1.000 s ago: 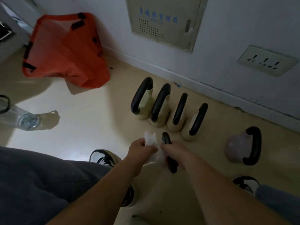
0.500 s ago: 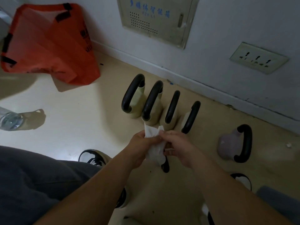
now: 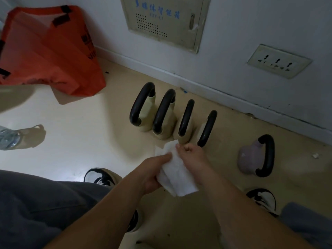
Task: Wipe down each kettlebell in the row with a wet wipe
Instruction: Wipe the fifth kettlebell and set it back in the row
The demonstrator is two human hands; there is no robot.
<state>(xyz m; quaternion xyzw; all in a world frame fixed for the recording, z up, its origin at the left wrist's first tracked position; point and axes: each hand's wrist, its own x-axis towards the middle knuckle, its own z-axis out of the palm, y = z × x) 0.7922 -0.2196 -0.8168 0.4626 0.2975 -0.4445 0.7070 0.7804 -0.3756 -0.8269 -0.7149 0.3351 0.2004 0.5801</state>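
Several cream kettlebells with black handles stand in a row [image 3: 164,112] on the floor near the wall. The nearest one in the row [image 3: 206,128] is just beyond my fingers. A mauve kettlebell [image 3: 251,159] with a black handle sits apart on the right. In front of the row, both my hands hold a white wet wipe [image 3: 177,178]. My left hand [image 3: 152,169] grips its left side. My right hand [image 3: 194,159] pinches its top edge. The wipe hangs crumpled between them, above the floor.
An orange bag [image 3: 46,51] lies at the back left against the wall. A clear water bottle [image 3: 7,139] lies at the left edge. My shoes [image 3: 100,177] [image 3: 264,198] stand either side of my arms. The wall carries a panel box [image 3: 165,20] and a socket [image 3: 278,61].
The black handle seen under my hands earlier is out of sight. The wipe has come up and spread out between both hands, and the view has shifted a little.
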